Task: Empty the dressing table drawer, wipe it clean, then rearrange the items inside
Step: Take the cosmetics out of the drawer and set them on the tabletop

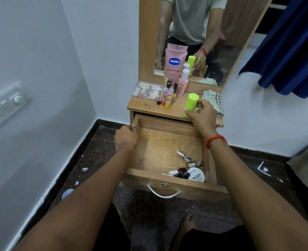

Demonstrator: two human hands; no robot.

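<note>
Green bottle [191, 104] is clamped in the right hand [203, 115], at the tabletop [142, 104]. Left hand [126, 138] grips the drawer [167, 142] wall. Emptying is partly done: nail polish items [189, 169] remain inside. Wiping with the cloth [214, 100] and rearranging remain.

light: soft, even indoor | shadows: faint | edges: wide-angle bending | focus: mostly sharp

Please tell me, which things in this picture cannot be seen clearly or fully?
- Head view: base of the green bottle, covered by the right hand.
- Small print on the nail polish remover tub: too small.
- Contents of the clear box: blurred.
- Left drawer edge under the left hand grip.
</note>
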